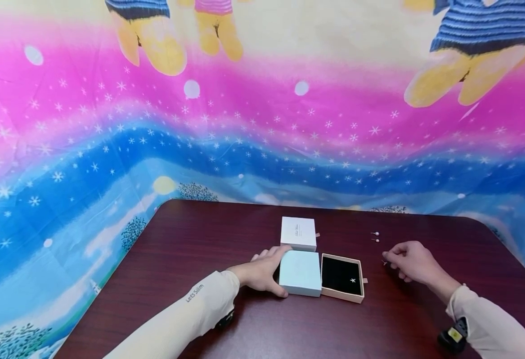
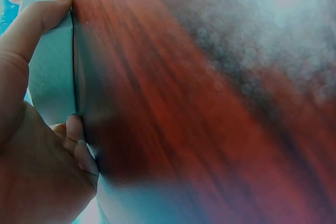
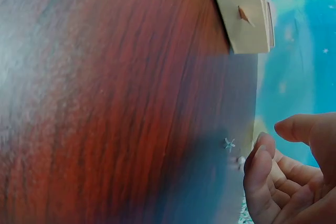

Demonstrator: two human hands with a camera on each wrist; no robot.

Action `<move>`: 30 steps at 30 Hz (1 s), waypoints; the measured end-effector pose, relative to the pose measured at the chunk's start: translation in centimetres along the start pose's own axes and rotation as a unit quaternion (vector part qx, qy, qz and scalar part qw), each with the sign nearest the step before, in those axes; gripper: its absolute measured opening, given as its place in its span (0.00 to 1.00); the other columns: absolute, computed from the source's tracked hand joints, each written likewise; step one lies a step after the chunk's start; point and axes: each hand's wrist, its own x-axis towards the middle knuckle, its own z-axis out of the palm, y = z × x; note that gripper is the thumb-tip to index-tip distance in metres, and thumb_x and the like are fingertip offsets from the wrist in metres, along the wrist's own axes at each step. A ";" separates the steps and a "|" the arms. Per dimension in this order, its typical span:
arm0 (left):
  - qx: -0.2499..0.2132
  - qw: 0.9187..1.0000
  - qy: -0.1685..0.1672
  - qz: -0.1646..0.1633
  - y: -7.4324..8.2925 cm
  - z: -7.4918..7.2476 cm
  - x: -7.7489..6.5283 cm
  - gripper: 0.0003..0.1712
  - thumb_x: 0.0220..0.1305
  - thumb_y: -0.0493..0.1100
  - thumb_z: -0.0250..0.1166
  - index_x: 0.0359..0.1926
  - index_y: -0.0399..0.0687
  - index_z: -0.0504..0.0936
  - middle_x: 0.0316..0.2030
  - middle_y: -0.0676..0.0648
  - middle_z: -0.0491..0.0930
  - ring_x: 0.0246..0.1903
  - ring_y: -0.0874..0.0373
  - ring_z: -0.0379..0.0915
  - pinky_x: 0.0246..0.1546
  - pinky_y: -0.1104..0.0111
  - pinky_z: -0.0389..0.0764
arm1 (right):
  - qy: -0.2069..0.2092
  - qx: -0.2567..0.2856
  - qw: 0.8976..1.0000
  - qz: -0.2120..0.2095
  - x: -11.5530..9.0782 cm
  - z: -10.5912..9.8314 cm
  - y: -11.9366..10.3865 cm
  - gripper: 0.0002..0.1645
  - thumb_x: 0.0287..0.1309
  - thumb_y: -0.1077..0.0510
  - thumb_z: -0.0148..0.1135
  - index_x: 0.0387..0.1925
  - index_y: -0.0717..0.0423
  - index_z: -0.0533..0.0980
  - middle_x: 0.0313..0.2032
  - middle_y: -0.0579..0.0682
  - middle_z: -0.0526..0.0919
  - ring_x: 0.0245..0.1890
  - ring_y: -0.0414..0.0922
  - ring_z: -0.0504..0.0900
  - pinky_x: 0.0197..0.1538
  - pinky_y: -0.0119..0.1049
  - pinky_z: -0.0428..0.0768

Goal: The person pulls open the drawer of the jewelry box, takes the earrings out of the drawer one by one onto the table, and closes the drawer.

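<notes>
My left hand (image 1: pixel 262 271) grips the left end of a pale blue box sleeve (image 1: pixel 300 273), its thumb (image 2: pixel 50 17) at the near edge. Against the sleeve's right side lies a cream drawer tray (image 1: pixel 362 294) with a black insert (image 1: pixel 340 273). A silver starfish earring (image 1: pixel 353 280) sits on that insert. To the right of the tray, my right hand (image 1: pixel 417 264) hovers low over the table, thumb and forefinger apart. Another starfish earring (image 3: pixel 229 144) lies on the tabletop close by those fingertips.
A white box (image 1: pixel 298 233) with printed lettering and a small pull tab stands behind the pale blue sleeve. Two pearl earrings (image 1: pixel 377 233) lie beyond my right hand. The dark wooden table (image 1: pixel 217 224) meets a colourful patterned cloth (image 1: pixel 262 129) at its far edge.
</notes>
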 end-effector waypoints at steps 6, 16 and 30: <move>-0.002 1.000 -0.001 0.000 -0.1 0.1 0.0 0.63 0.47 0.56 0.80 0.77 0.61 0.49 0.71 0.51 0.62 0.60 0.56 0.61 0.59 0.61 0.61 | 0.003 0.001 1.000 -0.014 -0.4 0.2 -0.8 0.18 0.70 0.54 0.60 0.40 0.68 0.82 0.23 0.51 0.81 0.16 0.43 0.77 0.23 0.39 0.80; 0.000 1.000 0.000 -0.001 -0.1 0.2 0.1 0.63 0.47 0.56 0.80 0.77 0.62 0.49 0.71 0.51 0.62 0.60 0.56 0.61 0.59 0.61 0.60 | 0.007 -0.006 0.999 -0.034 -0.9 0.6 -2.2 0.16 0.69 0.54 0.61 0.40 0.67 0.82 0.22 0.51 0.81 0.15 0.42 0.76 0.22 0.38 0.79; -0.002 1.000 0.000 -0.001 -0.1 0.1 0.0 0.62 0.47 0.56 0.80 0.77 0.62 0.50 0.69 0.51 0.63 0.56 0.58 0.61 0.56 0.63 0.60 | 0.009 -0.017 0.998 -0.053 -1.7 1.1 -4.1 0.13 0.66 0.54 0.64 0.37 0.63 0.83 0.21 0.49 0.80 0.15 0.41 0.75 0.20 0.37 0.78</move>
